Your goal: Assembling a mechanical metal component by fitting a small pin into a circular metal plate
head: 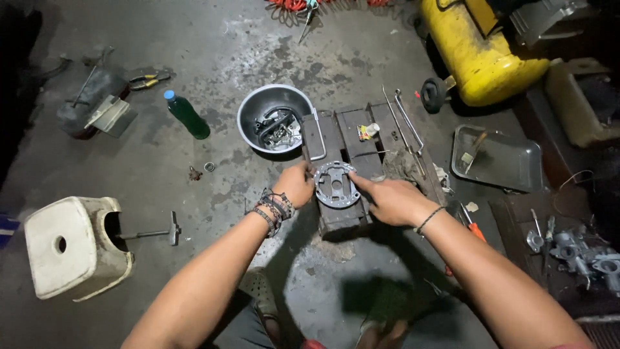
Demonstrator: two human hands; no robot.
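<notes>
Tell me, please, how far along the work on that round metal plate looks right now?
Done: loose parts already lie in the metal bowl. In hand: the left hand and right hand steady the round metal plate on the wooden block. Left: engine pieces at the right lie untouched; how much remains cannot be told.

left hand (296,183): fingers curled | right hand (392,200): forefinger extended

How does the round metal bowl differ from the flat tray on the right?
The metal bowl is round and deep; the metal tray is rectangular and shallow. The bowl sits left of the wooden block, heaped with dark and shiny parts; the tray lies to its right and holds only a few small items. Both are grey metal and rest on the concrete floor.
</notes>
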